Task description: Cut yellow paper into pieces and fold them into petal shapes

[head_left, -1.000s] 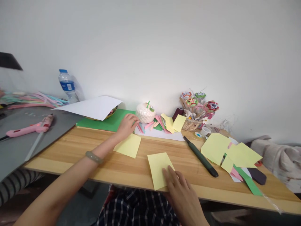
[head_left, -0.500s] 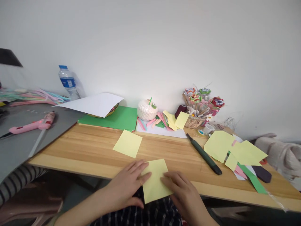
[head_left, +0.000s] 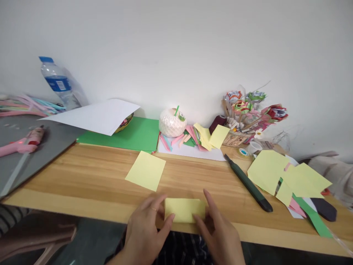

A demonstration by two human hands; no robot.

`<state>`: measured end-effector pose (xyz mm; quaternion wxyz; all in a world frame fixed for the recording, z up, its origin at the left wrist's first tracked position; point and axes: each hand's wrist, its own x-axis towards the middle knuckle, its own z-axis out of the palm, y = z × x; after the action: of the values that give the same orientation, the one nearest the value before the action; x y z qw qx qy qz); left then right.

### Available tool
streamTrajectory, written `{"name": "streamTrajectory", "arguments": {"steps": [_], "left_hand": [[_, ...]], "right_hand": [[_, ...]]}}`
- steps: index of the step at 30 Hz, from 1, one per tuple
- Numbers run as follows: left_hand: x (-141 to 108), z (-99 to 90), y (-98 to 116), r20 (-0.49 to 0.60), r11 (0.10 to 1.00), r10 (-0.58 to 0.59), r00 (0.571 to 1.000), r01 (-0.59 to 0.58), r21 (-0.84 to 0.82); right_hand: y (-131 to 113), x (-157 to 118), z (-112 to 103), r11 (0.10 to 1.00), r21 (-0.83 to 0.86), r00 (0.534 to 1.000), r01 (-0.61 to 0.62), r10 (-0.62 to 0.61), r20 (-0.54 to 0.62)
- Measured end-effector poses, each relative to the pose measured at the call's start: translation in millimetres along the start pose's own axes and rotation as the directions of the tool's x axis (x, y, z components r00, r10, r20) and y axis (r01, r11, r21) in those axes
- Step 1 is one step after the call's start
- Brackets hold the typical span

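L hand (head_left: 146, 226): part-curled, thumb on face of oblong yellow ppr (head_left: 184, 209), fingers at its L end. R hand (head_left: 220, 230): same grip, R end, index raised. Ppr at near edge of wood tbl (head_left: 82, 184), betw. hands. Beyond: square yellow sheet (head_left: 146, 171), flat; dk green tool (head_left: 249, 184) to R. Farther: green sheets (head_left: 135, 136); wht. ball w/ green stem (head_left: 172, 123); bottle (head_left: 59, 82) by wall.

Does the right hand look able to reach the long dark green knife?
Probably yes: the knife lies uncovered on the wooden tabletop, with nothing between. But the right hand is on the folded yellow paper, so it would likely have to let go first.
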<state>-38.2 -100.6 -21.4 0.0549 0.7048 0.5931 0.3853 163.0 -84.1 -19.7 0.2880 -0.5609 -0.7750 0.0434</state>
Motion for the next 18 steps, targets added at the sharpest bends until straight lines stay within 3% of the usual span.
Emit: {"name": "streamTrajectory", "arguments": {"steps": [4,12,18], "left_hand": [[-4,8.7,-6,-0.032,0.999,-0.011,0.999,0.012,0.031],[2,6.0,2,0.053,0.999,-0.008,0.999,0.010,-0.041],[7,4.7,5,0.019,0.996,0.073,0.997,-0.072,-0.046]], "right_hand": [[-4,-8,6,0.996,-0.038,0.995,-0.082,0.080,-0.066],[-4,-14,16,0.995,-0.078,0.990,0.062,-0.071,-0.119],[-7,-19,22,0.997,-0.082,0.984,0.001,-0.015,-0.176]]}}
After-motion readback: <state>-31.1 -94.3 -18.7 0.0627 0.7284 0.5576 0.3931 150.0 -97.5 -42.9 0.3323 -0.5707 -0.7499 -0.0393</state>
